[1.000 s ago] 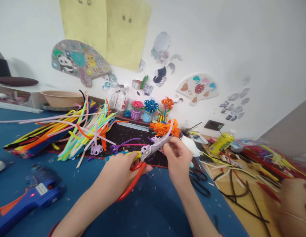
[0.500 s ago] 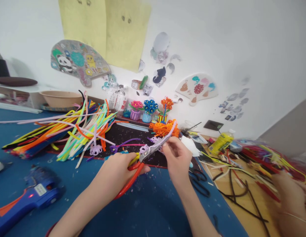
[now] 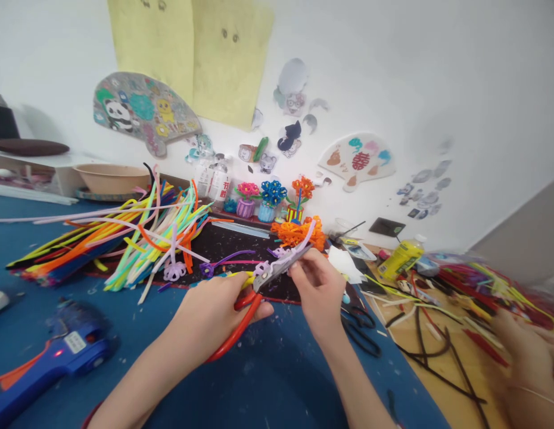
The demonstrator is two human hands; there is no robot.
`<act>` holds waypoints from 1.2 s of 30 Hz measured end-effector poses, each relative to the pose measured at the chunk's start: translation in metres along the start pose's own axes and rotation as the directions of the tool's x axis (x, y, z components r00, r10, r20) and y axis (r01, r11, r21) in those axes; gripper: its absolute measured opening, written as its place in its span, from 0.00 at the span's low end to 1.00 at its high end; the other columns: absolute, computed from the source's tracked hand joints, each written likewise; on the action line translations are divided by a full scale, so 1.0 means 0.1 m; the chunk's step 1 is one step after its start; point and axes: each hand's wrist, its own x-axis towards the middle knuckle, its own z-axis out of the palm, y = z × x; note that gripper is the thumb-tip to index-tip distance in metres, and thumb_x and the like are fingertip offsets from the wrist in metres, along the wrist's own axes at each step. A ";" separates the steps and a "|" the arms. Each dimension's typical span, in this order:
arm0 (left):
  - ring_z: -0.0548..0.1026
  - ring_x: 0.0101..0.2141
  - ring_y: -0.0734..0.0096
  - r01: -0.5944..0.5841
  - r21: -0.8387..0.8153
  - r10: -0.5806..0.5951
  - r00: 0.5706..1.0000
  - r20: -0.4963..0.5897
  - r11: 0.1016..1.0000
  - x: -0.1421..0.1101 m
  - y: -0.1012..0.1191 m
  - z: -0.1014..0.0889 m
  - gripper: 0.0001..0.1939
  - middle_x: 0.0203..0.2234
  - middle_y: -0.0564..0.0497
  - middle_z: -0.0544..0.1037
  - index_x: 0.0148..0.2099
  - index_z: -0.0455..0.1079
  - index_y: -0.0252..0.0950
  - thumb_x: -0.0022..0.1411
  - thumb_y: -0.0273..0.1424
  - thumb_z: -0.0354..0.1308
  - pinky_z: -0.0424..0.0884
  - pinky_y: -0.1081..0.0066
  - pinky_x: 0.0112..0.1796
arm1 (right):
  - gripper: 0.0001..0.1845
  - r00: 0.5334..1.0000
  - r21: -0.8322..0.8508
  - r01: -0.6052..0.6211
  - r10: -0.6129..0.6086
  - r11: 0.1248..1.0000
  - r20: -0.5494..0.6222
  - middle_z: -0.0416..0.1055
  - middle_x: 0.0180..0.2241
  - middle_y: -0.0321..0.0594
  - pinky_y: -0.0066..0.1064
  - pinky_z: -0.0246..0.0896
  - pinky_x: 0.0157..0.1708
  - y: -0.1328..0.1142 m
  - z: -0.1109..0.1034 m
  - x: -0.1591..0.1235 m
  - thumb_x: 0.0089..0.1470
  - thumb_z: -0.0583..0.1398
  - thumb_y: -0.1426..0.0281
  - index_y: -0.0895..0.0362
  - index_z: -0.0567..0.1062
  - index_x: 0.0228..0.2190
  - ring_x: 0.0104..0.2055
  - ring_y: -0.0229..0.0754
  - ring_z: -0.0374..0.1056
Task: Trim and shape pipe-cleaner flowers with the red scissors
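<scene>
My left hand (image 3: 214, 307) is closed around red-handled scissors (image 3: 236, 339), whose grey blades point up and to the right toward my other hand. A lilac pipe cleaner (image 3: 310, 233), with curled loops along it, lies along the blades. My right hand (image 3: 320, 289) pinches it close to the blade tips; the fingertips partly hide the spot. Something yellow shows beside my left fingers, its kind unclear. Beyond the hands, a looped lilac pipe-cleaner flower (image 3: 174, 271) and a purple one (image 3: 208, 269) lie at the dark mat.
Bundled coloured pipe cleaners (image 3: 125, 238) lie at left, a blue glue gun (image 3: 75, 342) in front. Small potted flowers (image 3: 273, 199) and an orange heap (image 3: 299, 232) stand behind. Black scissors (image 3: 361, 330) lie right, near a yellow bottle (image 3: 402, 259). A co-worker's hand (image 3: 522, 345) is far right.
The lilac pipe cleaner's free end has tipped slightly left and down. My right hand has shifted a little left, and the scissors have turned slightly in my left hand.
</scene>
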 end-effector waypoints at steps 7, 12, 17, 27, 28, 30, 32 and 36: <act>0.71 0.24 0.66 0.001 -0.006 -0.001 1.000 0.002 1.000 0.02 0.02 0.02 0.17 0.20 0.53 0.72 0.29 0.62 0.40 0.59 0.48 0.50 0.51 0.73 0.24 | 0.03 1.000 -0.030 0.012 -0.011 0.999 0.011 0.70 0.28 0.37 0.30 0.63 0.32 0.00 0.00 0.00 0.53 0.59 0.73 0.56 0.73 0.29 0.31 0.38 0.66; 0.67 0.21 0.70 -0.012 -0.045 0.012 1.000 -0.006 0.999 0.02 0.01 0.03 0.17 0.19 0.54 0.70 0.27 0.62 0.40 0.59 0.47 0.50 0.51 0.73 0.24 | 0.03 1.000 -0.013 0.011 -0.011 1.000 0.013 0.68 0.27 0.36 0.31 0.64 0.34 -0.01 0.01 0.00 0.53 0.59 0.74 0.56 0.73 0.29 0.32 0.40 0.66; 0.70 0.22 0.68 -0.035 -0.075 0.034 0.999 -0.009 0.997 0.01 0.01 0.01 0.16 0.20 0.54 0.71 0.30 0.64 0.40 0.59 0.47 0.51 0.52 0.74 0.24 | 0.03 0.998 0.024 -0.064 0.063 0.998 0.022 0.68 0.25 0.34 0.30 0.65 0.31 -0.02 -0.03 0.02 0.53 0.59 0.71 0.56 0.73 0.29 0.29 0.38 0.66; 0.68 0.20 0.70 -0.060 -0.087 0.060 0.998 -0.005 0.994 0.01 -0.03 0.00 0.19 0.18 0.55 0.70 0.26 0.62 0.39 0.59 0.48 0.49 0.52 0.74 0.23 | 0.03 0.998 0.061 -0.063 0.060 0.996 0.036 0.69 0.23 0.33 0.27 0.64 0.29 -0.06 -0.11 0.09 0.53 0.60 0.69 0.56 0.72 0.30 0.26 0.35 0.66; 0.68 0.20 0.70 -0.060 -0.083 0.060 0.998 -0.006 0.995 0.01 -0.03 0.01 0.19 0.18 0.55 0.70 0.26 0.62 0.39 0.59 0.49 0.49 0.52 0.74 0.23 | 0.03 0.998 0.060 -0.060 0.057 0.996 0.041 0.69 0.23 0.33 0.27 0.64 0.29 -0.06 -0.11 0.09 0.53 0.60 0.70 0.56 0.73 0.30 0.26 0.35 0.66; 0.68 0.20 0.70 -0.057 -0.079 0.057 0.998 -0.001 0.995 0.01 -0.04 0.02 0.20 0.18 0.55 0.70 0.26 0.62 0.39 0.59 0.49 0.49 0.52 0.74 0.23 | 0.03 0.998 0.051 -0.058 0.056 0.997 0.039 0.69 0.23 0.33 0.27 0.64 0.29 -0.07 -0.11 0.09 0.53 0.60 0.70 0.56 0.72 0.30 0.26 0.35 0.66; 0.68 0.20 0.70 -0.055 -0.085 0.056 0.998 0.009 0.995 0.02 -0.03 0.03 0.20 0.18 0.55 0.71 0.26 0.62 0.39 0.59 0.50 0.49 0.52 0.74 0.23 | 0.03 0.998 0.034 -0.056 0.055 0.998 0.028 0.68 0.23 0.33 0.27 0.64 0.27 -0.07 -0.11 0.08 0.53 0.60 0.69 0.56 0.72 0.29 0.25 0.35 0.66; 0.70 0.22 0.70 -0.047 -0.104 0.051 0.998 0.028 0.993 0.03 -0.01 0.04 0.18 0.20 0.54 0.72 0.27 0.63 0.39 0.59 0.48 0.50 0.52 0.74 0.23 | 0.04 0.997 0.004 -0.071 0.071 0.997 -0.020 0.68 0.23 0.33 0.26 0.63 0.26 -0.08 -0.09 0.06 0.51 0.60 0.69 0.56 0.72 0.27 0.24 0.35 0.64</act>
